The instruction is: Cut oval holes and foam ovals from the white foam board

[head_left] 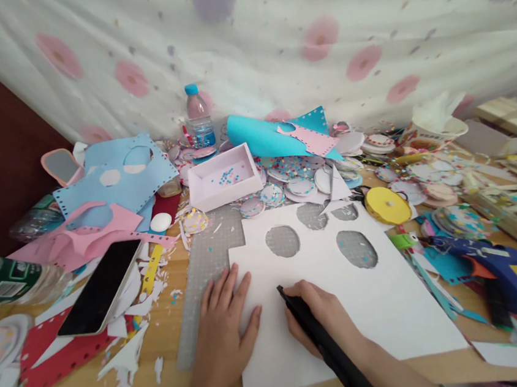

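A large white sheet of paper [313, 360] with several round holes cut in it lies over a grey cutting mat [209, 254]. My left hand [223, 323] rests flat across the sheet's left edge and the mat, fingers stretched out. In my right hand [320, 316] is a long black pen-shaped tool [317, 335], gripped like a pencil. Its tip points up and left, over or on the bare paper below the holes; whether it touches cannot be made out. The tool's rear end runs down out of view.
A pink box [224, 181] with small confetti stands behind the sheet. Decorated paper discs [293, 171] pile around it. Left are a phone [102, 287], paper scraps and a plastic bottle [13, 278]. A yellow round case [388, 204] and a blue glue gun [497, 264] lie right.
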`<state>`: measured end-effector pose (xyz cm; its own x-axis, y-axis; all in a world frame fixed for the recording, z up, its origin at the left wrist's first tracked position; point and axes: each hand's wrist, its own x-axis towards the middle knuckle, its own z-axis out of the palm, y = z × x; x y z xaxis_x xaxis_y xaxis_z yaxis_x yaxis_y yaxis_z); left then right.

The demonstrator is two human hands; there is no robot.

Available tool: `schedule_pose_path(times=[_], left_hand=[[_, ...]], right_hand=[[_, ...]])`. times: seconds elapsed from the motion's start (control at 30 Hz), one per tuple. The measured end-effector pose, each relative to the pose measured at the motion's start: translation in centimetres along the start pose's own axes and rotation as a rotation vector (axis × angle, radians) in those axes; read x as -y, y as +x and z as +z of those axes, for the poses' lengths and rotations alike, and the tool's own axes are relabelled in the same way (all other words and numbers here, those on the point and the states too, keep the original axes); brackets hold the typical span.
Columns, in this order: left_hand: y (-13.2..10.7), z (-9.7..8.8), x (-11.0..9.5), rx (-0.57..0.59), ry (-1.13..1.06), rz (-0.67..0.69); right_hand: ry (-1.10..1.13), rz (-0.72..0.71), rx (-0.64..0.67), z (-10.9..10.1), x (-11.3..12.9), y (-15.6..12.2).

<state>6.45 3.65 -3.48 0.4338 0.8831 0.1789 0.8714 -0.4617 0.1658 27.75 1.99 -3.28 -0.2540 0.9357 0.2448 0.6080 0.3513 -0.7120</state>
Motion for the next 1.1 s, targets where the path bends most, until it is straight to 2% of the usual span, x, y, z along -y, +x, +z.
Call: schedule_pose_path(times=[0.4,0.63,1.1], left_hand=[[0.04,-0.10,-0.13,-0.009,-0.012,-0.005],[-0.10,-0.10,-0.16,-0.015,-0.008,-0.006],[0.00,-0.26,-0.21,-0.014,-0.032,-0.014]], right_hand=[[-0.063,0.005,-0.013,-0.01,0.32,0.30],[-0.062,0.020,0.028,-0.15,0.51,0.33],[-0.061,-0.079,0.020,-0.43,0.59,0.15]])
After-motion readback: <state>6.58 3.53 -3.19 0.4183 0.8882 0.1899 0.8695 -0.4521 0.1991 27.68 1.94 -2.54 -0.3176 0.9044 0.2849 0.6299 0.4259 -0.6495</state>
